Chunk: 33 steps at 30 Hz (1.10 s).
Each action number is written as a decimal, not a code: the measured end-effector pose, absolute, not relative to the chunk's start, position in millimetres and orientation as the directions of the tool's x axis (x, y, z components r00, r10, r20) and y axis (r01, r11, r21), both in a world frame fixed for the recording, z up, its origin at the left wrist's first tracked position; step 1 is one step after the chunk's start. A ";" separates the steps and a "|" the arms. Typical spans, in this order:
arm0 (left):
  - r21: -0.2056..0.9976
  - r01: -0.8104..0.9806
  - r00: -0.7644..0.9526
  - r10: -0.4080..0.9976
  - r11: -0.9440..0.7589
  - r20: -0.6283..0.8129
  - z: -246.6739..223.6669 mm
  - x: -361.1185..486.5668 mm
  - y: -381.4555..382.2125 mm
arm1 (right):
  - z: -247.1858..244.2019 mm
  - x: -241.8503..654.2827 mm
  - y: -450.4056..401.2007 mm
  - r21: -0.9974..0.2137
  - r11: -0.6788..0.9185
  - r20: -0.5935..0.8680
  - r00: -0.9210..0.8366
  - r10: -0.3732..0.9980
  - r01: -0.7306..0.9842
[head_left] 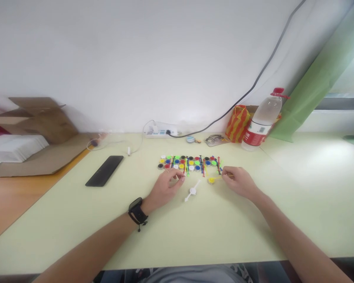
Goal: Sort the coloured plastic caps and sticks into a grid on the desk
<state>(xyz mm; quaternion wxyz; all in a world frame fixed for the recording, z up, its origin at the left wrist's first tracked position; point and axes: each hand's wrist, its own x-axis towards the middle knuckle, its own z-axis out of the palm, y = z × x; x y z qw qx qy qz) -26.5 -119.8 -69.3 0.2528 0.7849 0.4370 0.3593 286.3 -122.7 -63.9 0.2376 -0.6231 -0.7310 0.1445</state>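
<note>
My right hand (238,181) is closed in a pinch on a thin yellow arrow-shaped pointer (220,178). Touching or just beside that pointer is a yellow round disc (211,181) with a clear rim. My left hand (166,185) has its thumb and fingertips drawn together over the near edge of the rows of small coloured discs (191,162); anything between them is too small to make out. Several coloured arrow pointers (202,165) lie between the disc groups. A white disc with a white arrow across it (192,191) lies on the table between my hands.
A black phone (104,171) lies on the pale green table (177,239) at left. Behind are a power strip (161,131), a white cable plug (129,151) and small items by the wall. A large bottle (261,124) and striped bag (237,124) stand back right; a cardboard box (44,122) sits far left.
</note>
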 end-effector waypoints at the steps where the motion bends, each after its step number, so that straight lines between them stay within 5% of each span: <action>1: 0.709 0.500 0.385 0.862 -0.496 0.331 -69.0 -26.7 -120.7 | -64.0 284.9 -123.3 -0.520 0.206 0.161 -0.142 0.977 0.829; 9: 0.601 0.383 0.740 0.623 -0.702 0.256 -53.1 -25.5 -135.3 | -73.1 266.9 -130.1 -0.633 0.336 0.137 -0.327 0.935 0.698; 20: 0.591 0.417 0.687 0.665 -0.691 0.293 -63.3 -25.4 -127.3 | -64.5 240.6 -146.7 -0.736 0.452 0.206 -0.469 0.859 0.504; 33: 0.601 0.439 0.670 0.689 -0.668 0.277 -63.7 -25.5 -126.9 | -53.2 278.0 -137.0 -0.566 0.387 -0.005 -0.472 0.882 0.729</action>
